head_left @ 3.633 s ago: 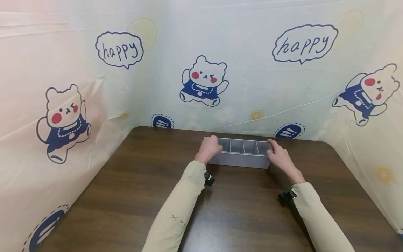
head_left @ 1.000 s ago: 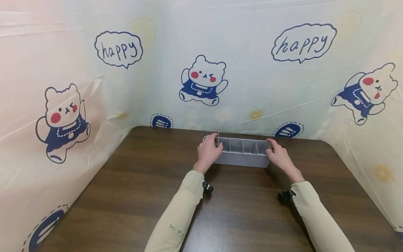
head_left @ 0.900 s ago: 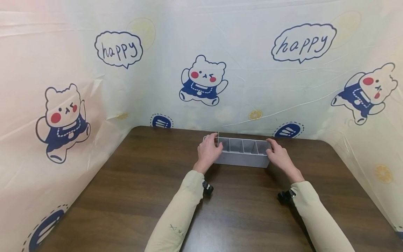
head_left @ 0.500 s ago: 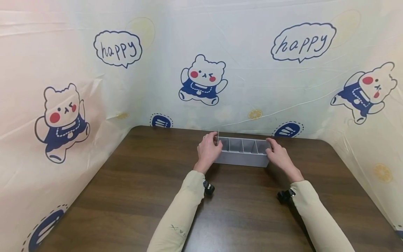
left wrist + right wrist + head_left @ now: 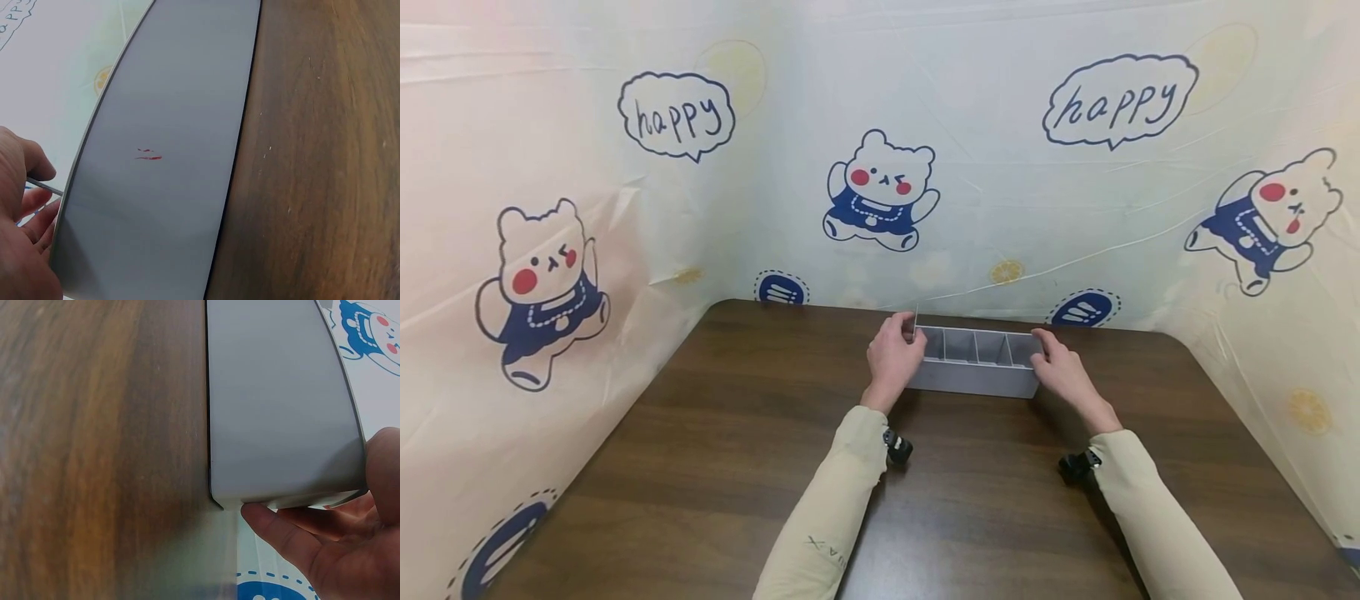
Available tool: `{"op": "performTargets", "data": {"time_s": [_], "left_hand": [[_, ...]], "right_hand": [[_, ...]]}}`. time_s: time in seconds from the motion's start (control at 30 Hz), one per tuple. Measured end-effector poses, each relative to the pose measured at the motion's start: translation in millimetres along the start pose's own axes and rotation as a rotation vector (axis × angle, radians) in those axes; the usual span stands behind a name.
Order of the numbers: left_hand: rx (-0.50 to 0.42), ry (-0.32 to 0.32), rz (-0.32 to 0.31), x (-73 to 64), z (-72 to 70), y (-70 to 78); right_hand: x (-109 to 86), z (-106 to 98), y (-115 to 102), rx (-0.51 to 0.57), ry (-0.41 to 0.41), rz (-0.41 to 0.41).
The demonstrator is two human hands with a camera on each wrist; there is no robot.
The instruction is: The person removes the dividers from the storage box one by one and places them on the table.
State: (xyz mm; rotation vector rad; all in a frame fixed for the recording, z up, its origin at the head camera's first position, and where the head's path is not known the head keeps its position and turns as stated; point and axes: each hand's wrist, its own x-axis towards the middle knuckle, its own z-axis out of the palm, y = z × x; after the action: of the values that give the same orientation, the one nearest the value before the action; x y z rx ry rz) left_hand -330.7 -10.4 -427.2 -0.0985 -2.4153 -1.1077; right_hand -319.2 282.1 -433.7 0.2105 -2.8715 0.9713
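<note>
A long grey divider box (image 5: 973, 380) with several compartments rests near the back of the table, its long side towards me. At its left end my left hand (image 5: 893, 360) pinches a thin divider panel (image 5: 916, 318), which stands upright and sticks up above the rim. The left wrist view shows the panel's edge (image 5: 44, 186) between thumb and fingers, beside the box's long wall. My right hand (image 5: 1067, 375) holds the box's right end, thumb at the rim and fingers along the end wall and low corner. Part of the left end is hidden behind my left hand.
The brown wooden table (image 5: 700, 467) spreads out in front of the box. A pale printed curtain (image 5: 985, 217) hangs close behind it and along both sides. Black wrist cameras (image 5: 898, 448) sit below the sleeves' cuffs.
My left hand has shifted from gripping the box's left end to pinching the divider panel, which has risen slowly above the rim. My right hand has stayed at the right end.
</note>
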Motion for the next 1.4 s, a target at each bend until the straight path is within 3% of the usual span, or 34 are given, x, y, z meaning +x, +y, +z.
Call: {"op": "performTargets", "data": {"time_s": [0.3, 0.77, 0.9, 1.13, 1.4], "left_hand": [[-0.049, 0.026, -0.022, -1.4, 1.1, 0.6], [-0.101, 0.042, 0.041, -0.7, 0.6, 5.2], [-0.123, 0.042, 0.032, -1.7, 0.0, 5.9], [-0.099, 0.081, 0.029, 3.5, -0.6, 14.2], [-0.075, 0.073, -0.007, 4.9, -2.7, 25.6]], "right_hand": [[-1.7, 0, 0, -0.007, 0.007, -0.010], [-0.5, 0, -1, -0.006, 0.015, -0.005], [-0.8, 1, -2, 0.000, 0.011, 0.000], [-0.6, 1, -2, -0.013, 0.023, 0.000], [-0.4, 2, -3, -0.010, 0.018, 0.011]]}}
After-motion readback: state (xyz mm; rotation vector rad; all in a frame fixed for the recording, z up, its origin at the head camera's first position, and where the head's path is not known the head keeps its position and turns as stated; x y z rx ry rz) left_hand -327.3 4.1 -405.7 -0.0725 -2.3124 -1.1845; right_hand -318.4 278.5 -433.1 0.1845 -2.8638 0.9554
